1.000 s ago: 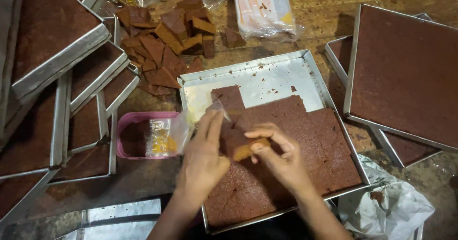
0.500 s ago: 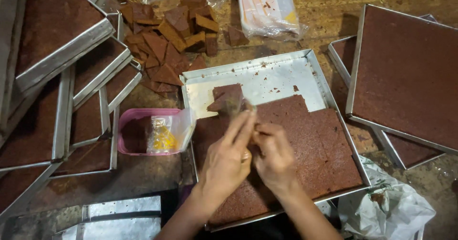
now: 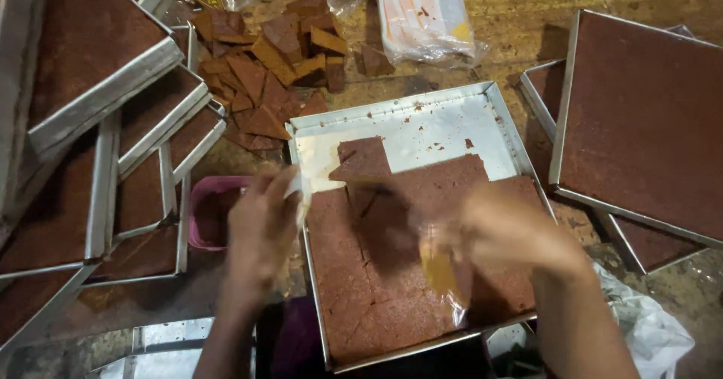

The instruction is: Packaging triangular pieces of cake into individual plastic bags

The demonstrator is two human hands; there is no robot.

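A metal tray (image 3: 452, 115) in the middle holds a brown slab of cake (image 3: 392, 273), cut into squares and with its far strip bare. My right hand (image 3: 512, 232), blurred by motion, is over the slab's right half. It holds a clear plastic bag with a brown cake piece (image 3: 444, 273) hanging from it. My left hand (image 3: 260, 228), also blurred, is at the tray's left rim beside a pink tub (image 3: 203, 206). Something pale shows at its fingertips; I cannot tell if it is gripped.
Loose cut cake pieces (image 3: 263, 70) lie heaped behind the tray beside a packet of clear wrappers (image 3: 425, 17). Stacked cake-filled trays (image 3: 98, 108) crowd the left, and more trays (image 3: 640, 123) the right. A crumpled white bag (image 3: 648, 334) lies at the front right.
My hands, which were together over the slab around a cake piece, have come apart. The right one swung right with the bagged piece and the left one moved left toward the pink tub.
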